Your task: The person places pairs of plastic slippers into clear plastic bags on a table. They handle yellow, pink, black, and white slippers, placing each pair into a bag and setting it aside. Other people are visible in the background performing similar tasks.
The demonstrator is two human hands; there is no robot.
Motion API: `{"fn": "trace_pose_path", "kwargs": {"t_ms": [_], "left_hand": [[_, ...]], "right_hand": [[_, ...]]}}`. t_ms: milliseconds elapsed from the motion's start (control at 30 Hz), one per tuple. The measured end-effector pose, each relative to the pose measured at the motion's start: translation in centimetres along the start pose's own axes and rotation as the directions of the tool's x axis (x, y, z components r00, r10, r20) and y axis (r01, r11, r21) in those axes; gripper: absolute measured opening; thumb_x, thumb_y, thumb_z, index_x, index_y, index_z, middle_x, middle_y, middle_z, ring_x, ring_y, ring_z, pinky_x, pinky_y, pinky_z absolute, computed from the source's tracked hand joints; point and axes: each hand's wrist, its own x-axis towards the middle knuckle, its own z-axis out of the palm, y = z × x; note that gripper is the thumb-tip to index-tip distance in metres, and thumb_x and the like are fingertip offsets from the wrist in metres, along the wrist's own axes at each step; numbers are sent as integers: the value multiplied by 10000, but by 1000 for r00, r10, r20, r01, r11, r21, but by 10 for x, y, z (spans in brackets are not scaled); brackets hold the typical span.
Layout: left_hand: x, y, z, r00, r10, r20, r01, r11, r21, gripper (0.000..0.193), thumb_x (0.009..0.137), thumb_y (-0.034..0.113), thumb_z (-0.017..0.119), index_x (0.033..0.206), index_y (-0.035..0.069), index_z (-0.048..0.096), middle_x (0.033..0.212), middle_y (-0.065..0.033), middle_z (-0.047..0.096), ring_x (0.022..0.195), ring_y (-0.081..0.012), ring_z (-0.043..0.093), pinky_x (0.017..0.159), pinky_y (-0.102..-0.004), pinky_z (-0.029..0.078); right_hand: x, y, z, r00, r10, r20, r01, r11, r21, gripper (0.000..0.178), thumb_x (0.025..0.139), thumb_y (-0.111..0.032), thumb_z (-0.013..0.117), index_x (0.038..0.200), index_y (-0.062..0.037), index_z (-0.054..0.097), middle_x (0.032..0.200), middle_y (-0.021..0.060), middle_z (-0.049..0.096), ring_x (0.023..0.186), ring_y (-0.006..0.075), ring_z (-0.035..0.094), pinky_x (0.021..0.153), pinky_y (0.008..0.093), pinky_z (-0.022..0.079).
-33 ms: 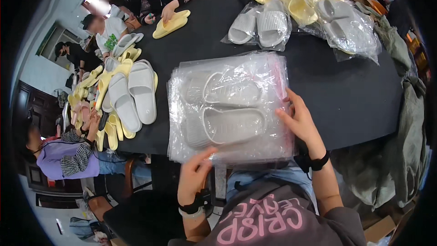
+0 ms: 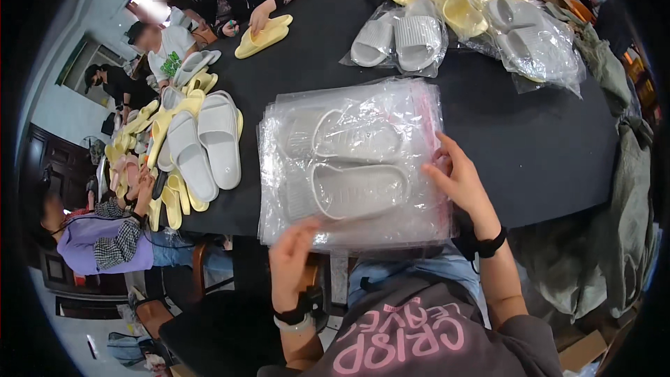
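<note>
One grey pair (image 2: pixel 359 192) is lying bagged atop the bag stack (image 2: pixel 271 202) on the tabletop (image 2: pixel 530 167), right hand (image 2: pixel 447 160) resting spread at right, left hand (image 2: pixel 293 251) half-curled near-left, grip unclear; bagged pairs (image 2: pixel 419 42) sitting far right, loose slippers (image 2: pixel 220 143) lying unbagged left.

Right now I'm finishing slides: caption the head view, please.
Left hand and right hand beside grey slippers in clear plastic on a black table.

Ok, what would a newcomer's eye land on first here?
Probably the gray slippers in shiny clear plastic at center, with the right hand at the plastic's right edge and the left hand by its near left corner. Next, the gray and yellow slipper heap to the left, and bagged slippers toward the far right.
</note>
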Motion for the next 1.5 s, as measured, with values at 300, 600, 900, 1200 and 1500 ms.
{"fn": "trace_pose_path", "kwargs": {"t_ms": [300, 600, 900, 1200, 1500], "left_hand": [[58, -56, -2, 970, 180, -166, -86, 885, 457, 513, 1083, 242, 331, 1519, -29, 326, 1565, -226, 345, 1464, -359, 304, 1209, -429, 211], [55, -67, -2, 968, 155, -195, -58, 903, 426, 537, 1072, 235, 325, 1543, -17, 275, 1602, -199, 290, 1500, -351, 224, 1228, -444, 150], [77, -65, -12, 955, 181, -233, -78, 916, 394, 551, 1067, 251, 372, 1525, -45, 292, 1579, -225, 318, 1484, -366, 255, 1224, -442, 172], [80, -82, -5, 938, 219, -268, -85, 896, 437, 607, 1069, 346, 362, 1527, -45, 285, 1571, -237, 327, 1471, -378, 283, 1217, -452, 190], [77, -87, 0, 917, 252, -310, -91, 887, 452, 588, 1061, 311, 383, 1530, -33, 293, 1564, -229, 345, 1465, -380, 292, 1209, -457, 205]], "right_hand": [[0, -29, -6, 955, -294, -29, 231, 681, 695, 487, 859, -1, 730, 1310, -39, 551, 887, 1, 620, 901, 139, 618, 865, 298, 487], [-10, 55, -19, 902, -166, 398, -409, -39, 912, 122, 882, -3, 623, 776, -58, 646, 902, 98, 655, 1044, 339, 659, 1071, 581, 440], [71, -50, 45, 514, -560, 650, 658, 743, 120, 512, 844, -103, 720, 1336, -66, 582, 1394, 226, 520, 1294, 405, 493, 1063, 473, 433], [123, -27, 57, 830, -404, 383, 477, 871, -115, 548, 878, -134, 688, 1402, -94, 533, 1504, 214, 422, 1373, 420, 416, 1152, 541, 301], [92, -54, 25, 835, -488, 254, 493, 459, -739, 443, 823, -233, 728, 1238, -91, 667, 1431, 138, 517, 1414, 331, 388, 1111, 617, 301]]}}
